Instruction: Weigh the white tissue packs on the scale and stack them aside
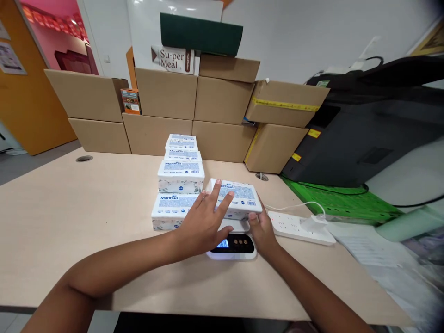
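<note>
A white and blue tissue pack (239,196) rests on a small white kitchen scale (236,254) with a lit display, partly covered by my thumb. My left hand (204,222) lies over the pack's left part with its fingers spread; whether it presses on the pack I cannot tell. At the right side, my right hand (262,230) grips the pack's near corner, thumb in front and the other fingers mostly hidden behind the edge. Just left of the scale lies another tissue pack (169,210), and behind it several more tissue packs (180,173) run back in a row.
Cardboard boxes (225,141) form a wall along the back of the desk (104,194). A white power strip (298,229) with a plugged-in cable lies right of my right hand. Beyond it, a dark printer (364,129) stands beside a green slatted mat (333,201).
</note>
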A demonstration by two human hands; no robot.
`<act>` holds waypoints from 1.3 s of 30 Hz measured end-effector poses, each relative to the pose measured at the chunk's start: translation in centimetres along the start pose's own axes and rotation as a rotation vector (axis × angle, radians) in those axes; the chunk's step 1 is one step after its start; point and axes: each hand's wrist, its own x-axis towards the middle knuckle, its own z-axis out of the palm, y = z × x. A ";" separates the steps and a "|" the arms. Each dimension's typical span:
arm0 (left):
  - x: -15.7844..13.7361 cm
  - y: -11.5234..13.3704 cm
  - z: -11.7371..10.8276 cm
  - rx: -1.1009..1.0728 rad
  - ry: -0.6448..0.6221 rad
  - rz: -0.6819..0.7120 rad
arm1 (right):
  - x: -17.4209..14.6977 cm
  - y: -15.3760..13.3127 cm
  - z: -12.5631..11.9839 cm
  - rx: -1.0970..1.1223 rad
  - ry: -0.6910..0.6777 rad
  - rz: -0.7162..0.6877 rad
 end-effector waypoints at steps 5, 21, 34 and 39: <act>-1.5 0.9 -6.8 -0.023 0.299 0.101 | -1.7 -2.6 0.5 -0.054 -0.070 -0.243; 0.4 -3.1 -12.0 0.200 -0.495 -0.389 | -3.4 -3.6 2.9 0.060 -0.661 -0.172; 0.5 -3.9 -12.9 0.261 -0.508 -0.461 | -0.9 -0.8 1.6 -0.603 -0.493 -0.396; 1.1 -3.3 -11.7 0.210 -0.503 -0.398 | 0.0 -1.9 1.9 -0.751 -0.604 -0.110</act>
